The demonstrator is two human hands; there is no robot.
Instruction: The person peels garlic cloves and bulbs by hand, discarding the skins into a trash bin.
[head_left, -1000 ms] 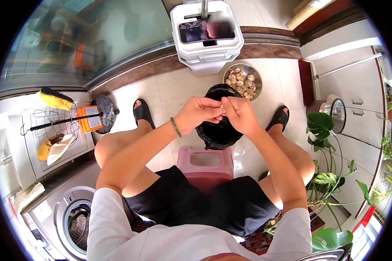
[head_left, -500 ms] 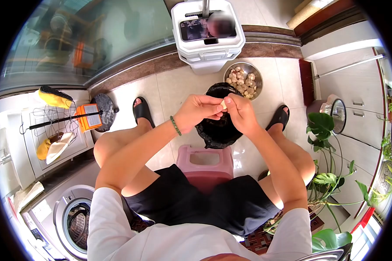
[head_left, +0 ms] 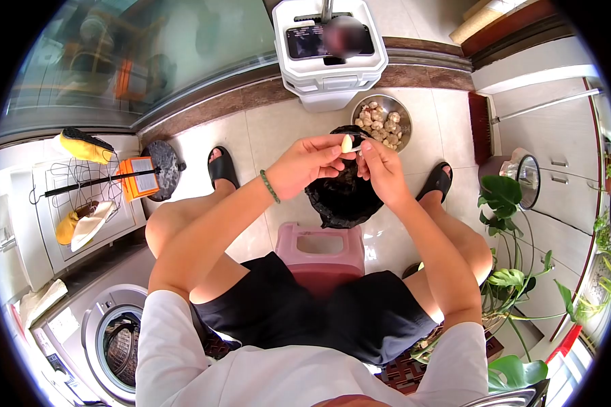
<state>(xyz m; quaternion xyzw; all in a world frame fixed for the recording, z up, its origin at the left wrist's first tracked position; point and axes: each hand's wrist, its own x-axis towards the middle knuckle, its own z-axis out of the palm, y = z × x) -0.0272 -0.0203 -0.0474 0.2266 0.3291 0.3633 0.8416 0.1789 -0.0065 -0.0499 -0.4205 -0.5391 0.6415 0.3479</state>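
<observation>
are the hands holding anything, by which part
The left hand pinches a pale clove by its lower left side; the right hand pinches a whitish bit too small to identify.

My shirt: white, short-sleeved, 6 o'clock. Shorts and slippers black. Green beaded bracelet, left wrist.

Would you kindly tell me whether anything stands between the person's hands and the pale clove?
Nothing visible does: the left hand holds the pale clove at its fingertips, with the right hand close beside it. The black-lined container appears to sit beneath them, not between.
</observation>
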